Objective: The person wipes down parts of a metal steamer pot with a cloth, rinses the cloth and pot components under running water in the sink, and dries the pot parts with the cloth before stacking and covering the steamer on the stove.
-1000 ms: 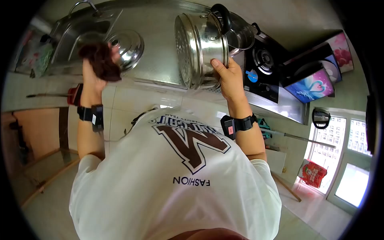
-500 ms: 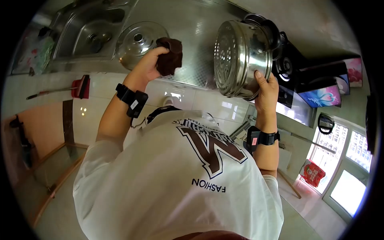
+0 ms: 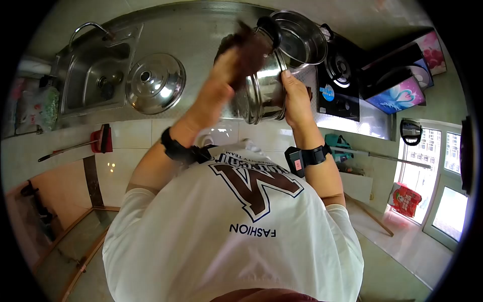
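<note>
A brown cloth (image 3: pixel 251 53), blurred by motion, is gripped in my left hand (image 3: pixel 221 78) and lies across the upper part of a steel steamer pot (image 3: pixel 266 90). My right hand (image 3: pixel 298 98) holds this steamer by its right side, tilted above the counter, thumb on the outer wall. The cloth and my left hand hide much of the steamer, including most of its perforated bottom. A black handle (image 3: pixel 270 31) shows at its top. Right behind it stands an open steel pot (image 3: pixel 301 40). Farther left, a domed steel lid (image 3: pixel 156 83) rests on the counter.
A steel sink (image 3: pixel 95 75) with a curved faucet (image 3: pixel 93 26) lies left along the metal counter (image 3: pixel 196 30). To the right are a black stove (image 3: pixel 339 95) and a patterned box (image 3: pixel 402 95). A red dustpan (image 3: pixel 102 139) is below the counter at left.
The steamer has moved left and turned, away from the open pot. My left hand has brought the cloth right and up onto the steamer. The view has shifted, showing more of the counter.
</note>
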A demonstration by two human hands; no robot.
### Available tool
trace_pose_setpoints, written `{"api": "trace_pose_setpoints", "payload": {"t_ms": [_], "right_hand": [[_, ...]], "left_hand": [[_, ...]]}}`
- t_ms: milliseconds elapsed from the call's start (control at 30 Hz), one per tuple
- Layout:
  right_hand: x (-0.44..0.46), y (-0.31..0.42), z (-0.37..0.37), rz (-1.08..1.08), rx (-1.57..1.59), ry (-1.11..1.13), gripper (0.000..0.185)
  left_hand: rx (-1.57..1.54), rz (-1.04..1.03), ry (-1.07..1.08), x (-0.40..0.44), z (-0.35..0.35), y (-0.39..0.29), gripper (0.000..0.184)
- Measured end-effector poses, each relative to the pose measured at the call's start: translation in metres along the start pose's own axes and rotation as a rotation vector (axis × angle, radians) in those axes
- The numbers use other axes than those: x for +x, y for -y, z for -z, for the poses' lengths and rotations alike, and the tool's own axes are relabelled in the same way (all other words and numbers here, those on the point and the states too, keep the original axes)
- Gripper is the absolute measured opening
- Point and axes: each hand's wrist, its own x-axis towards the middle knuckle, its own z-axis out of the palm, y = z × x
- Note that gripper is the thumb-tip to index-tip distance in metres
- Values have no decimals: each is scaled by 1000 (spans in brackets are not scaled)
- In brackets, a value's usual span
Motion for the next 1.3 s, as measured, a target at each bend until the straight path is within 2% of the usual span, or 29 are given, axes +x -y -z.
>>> {"api": "trace_pose_setpoints", "payload": {"t_ms": [33,67,100,167,300,400,500,567,633,700,767,800,867,900,967,1033,1100,1233,1300], "right_hand": [[2,-1,1,-16,32,26,39],[5,-4,-2,-9,93,13,39],[7,-3,1,-3,107,22,39],[10,-3,7,45,-8,73,41],[9,8,5,19,62,80,45],[20,-7,13,35,1,110,52],[28,-13,12,59,-49,125,54],[21,-6,8,76,-66,165,55],[20,-6,7,94,-85,203,55],[23,-12,8,185,-115,277,55],[22,-14,10,192,-194,271,54],[22,-13,11,208,-271,258,54],[20,-5,9,196,-289,257,53],[18,0,8,182,-307,256,53],[14,6,7,161,-309,247,53],[13,8,7,137,-308,234,53],[14,6,9,144,-454,221,55],[26,-4,12,75,-395,130,55],[29,-7,12,-4,-79,158,55]], "left_hand": [[292,-184,85,6,-12,-4,50],[543,-82,83,9,-25,-14,49],[694,-79,38,11,-33,-15,52],[837,-66,25,21,-40,-19,58],[864,-26,18,33,-49,-24,65],[921,49,-15,44,-50,-26,79],[968,58,-26,54,-44,-21,80],[1003,56,-31,63,-39,-18,78],[1009,78,55,73,-33,-16,78],[961,48,59,77,-29,-10,72],[906,-10,22,77,-28,-2,60],[908,-11,19,77,-31,-2,60],[846,47,-124,73,-40,-4,47],[846,47,-124,70,-43,-5,47],[835,36,-265,63,-48,-6,42],[875,1,-252,55,-47,-5,43],[911,-22,-231,45,-48,-7,44],[1067,-39,-233,18,-55,-16,46],[1092,-10,-264,6,-59,-16,47]]}}
